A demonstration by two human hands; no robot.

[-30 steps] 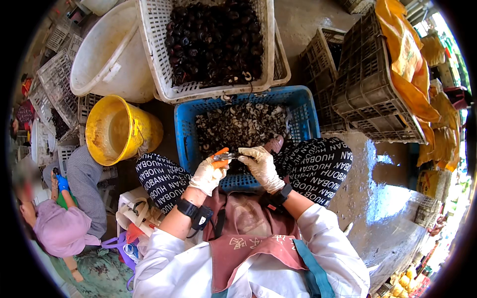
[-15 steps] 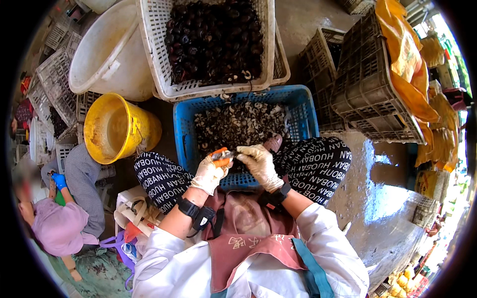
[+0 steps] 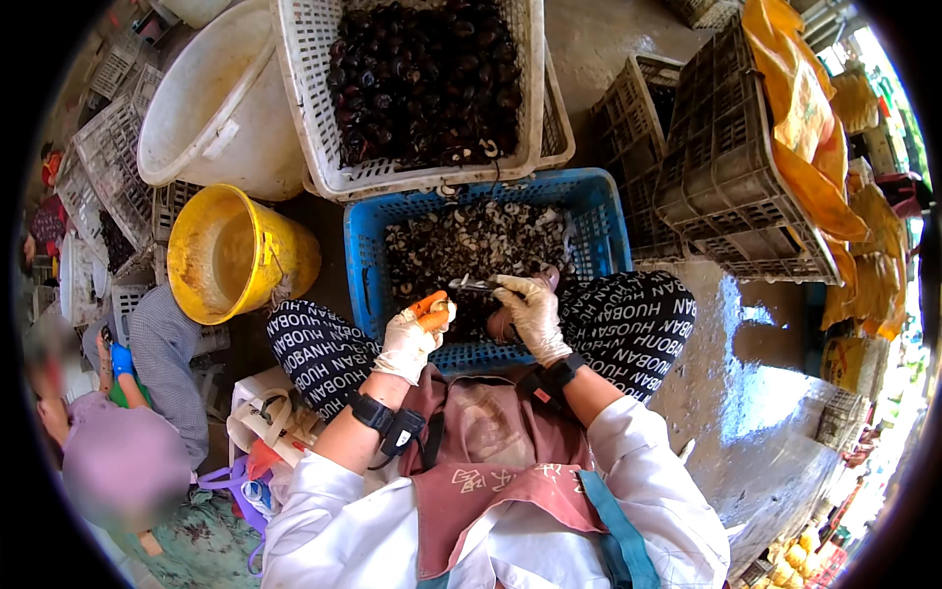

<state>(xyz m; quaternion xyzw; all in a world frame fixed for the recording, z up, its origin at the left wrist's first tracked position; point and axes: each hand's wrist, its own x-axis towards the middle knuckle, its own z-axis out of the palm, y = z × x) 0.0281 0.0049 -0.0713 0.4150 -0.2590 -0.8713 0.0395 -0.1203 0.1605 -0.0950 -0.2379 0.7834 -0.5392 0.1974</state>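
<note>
My right hand (image 3: 532,312), in a whitish glove, is closed on a small knife (image 3: 479,285) whose grey metal blade points left; a pale bit shows near its tip. My left hand (image 3: 417,336), gloved with orange covers on some fingers, is curled closed just left of the blade; what it pinches, if anything, I cannot make out. Both hands are above the near part of a blue plastic crate (image 3: 361,257), which holds broken dark and whitish shell pieces (image 3: 471,240). Beyond it, a white crate (image 3: 306,108) holds many dark shellfish (image 3: 427,79).
A yellow bucket (image 3: 285,250) and a big white tub (image 3: 260,147) stand at left. Stacked grey crates (image 3: 726,167) with orange cloth (image 3: 800,118) rise at right. Another person (image 3: 128,452) sits at lower left. Wet floor (image 3: 746,393) lies to my right.
My hands have drawn apart, the right moving slightly right with the knife. The dark piece between my fingers earlier no longer shows there. The other person's head has shifted right.
</note>
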